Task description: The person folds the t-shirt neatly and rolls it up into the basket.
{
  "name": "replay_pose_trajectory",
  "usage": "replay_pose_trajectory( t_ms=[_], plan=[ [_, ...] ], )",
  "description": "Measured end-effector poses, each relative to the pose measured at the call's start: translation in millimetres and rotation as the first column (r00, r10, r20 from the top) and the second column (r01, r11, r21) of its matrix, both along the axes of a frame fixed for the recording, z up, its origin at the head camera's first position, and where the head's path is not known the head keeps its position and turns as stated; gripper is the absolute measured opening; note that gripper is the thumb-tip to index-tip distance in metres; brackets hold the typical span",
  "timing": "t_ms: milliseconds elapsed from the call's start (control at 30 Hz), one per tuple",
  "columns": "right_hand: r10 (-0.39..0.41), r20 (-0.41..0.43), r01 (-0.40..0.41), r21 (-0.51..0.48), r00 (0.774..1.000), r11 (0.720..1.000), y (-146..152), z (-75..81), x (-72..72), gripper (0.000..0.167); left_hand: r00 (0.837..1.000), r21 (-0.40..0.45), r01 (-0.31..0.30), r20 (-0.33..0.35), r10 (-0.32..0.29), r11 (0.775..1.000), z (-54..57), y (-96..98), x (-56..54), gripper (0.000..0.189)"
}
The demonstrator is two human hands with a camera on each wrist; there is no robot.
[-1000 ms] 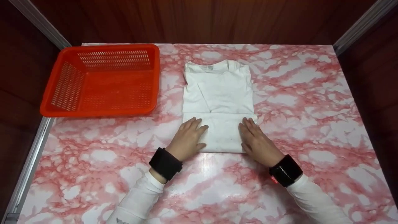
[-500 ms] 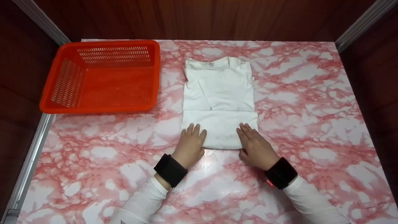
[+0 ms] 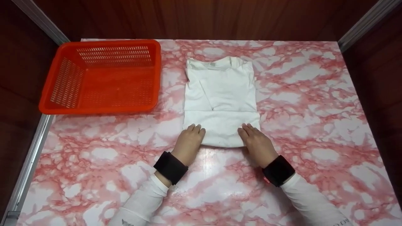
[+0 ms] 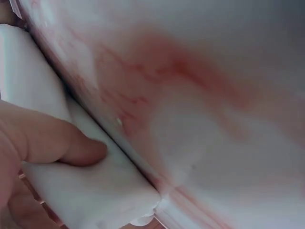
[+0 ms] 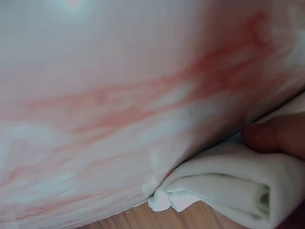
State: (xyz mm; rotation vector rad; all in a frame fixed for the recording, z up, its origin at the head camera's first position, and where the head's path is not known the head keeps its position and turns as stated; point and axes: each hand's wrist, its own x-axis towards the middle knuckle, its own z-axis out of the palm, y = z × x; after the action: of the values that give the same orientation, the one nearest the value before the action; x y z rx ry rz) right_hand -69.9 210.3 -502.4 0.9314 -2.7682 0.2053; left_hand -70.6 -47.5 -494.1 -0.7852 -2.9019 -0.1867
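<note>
A white shirt (image 3: pixel 224 88) lies folded lengthwise, its collar toward the back and its near end folded over. My left hand (image 3: pixel 189 141) grips the left corner of that near edge. In the left wrist view the thumb (image 4: pixel 81 145) presses the side of the fold while the fingers lie over its top. The right corner is gripped by my right hand (image 3: pixel 257 142). In the right wrist view its thumb (image 5: pixel 271 136) lies against the layered, rolled cloth (image 5: pixel 233 186). Under the hands, the shirt's corners are hidden in the head view.
An orange-red plastic basket (image 3: pixel 100 111) with slotted sides stands at the back left of the pink-and-white marbled table (image 3: pixel 314 150). Dark wood panels (image 3: pixel 201 18) rise behind the table and on both sides. Black bands (image 3: pixel 171 168) circle both wrists.
Both hands lay flat on the folded part, then slid back to its near edge, with the thumbs tucked under. That edge now sits slightly farther back and looks rounded.
</note>
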Motion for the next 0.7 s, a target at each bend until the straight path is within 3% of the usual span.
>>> replay_pose_trajectory(
  t_ms=[133,400,567,700],
  plan=[
    [0.011,-0.033,-0.013,-0.051,0.999,0.999,2.6,-0.4,-3.4,0.042,1.0,-0.017,0.011,0.002,-0.011,1.0,0.1,-1.1,1.6,0.037],
    [0.0,0.013,0.001,-0.06,1.0,0.998,4.4,0.4,0.2,0.049,0.999,-0.025,0.021,0.05,-0.02,0.999,0.6,-3.7,4.1,0.039],
    [0.033,-0.005,-0.033,-0.064,0.999,0.997,5.9,-0.7,4.2,0.044,1.0,-0.027,0.008,0.029,-0.007,1.0,0.6,-3.6,12.5,0.038],
    [0.049,-0.008,-0.05,-0.059,0.999,0.997,7.5,-0.1,8.8,0.041,0.999,-0.032,0.013,-0.042,-0.015,0.999,-1.7,-3.0,18.9,0.031]
  ],
)
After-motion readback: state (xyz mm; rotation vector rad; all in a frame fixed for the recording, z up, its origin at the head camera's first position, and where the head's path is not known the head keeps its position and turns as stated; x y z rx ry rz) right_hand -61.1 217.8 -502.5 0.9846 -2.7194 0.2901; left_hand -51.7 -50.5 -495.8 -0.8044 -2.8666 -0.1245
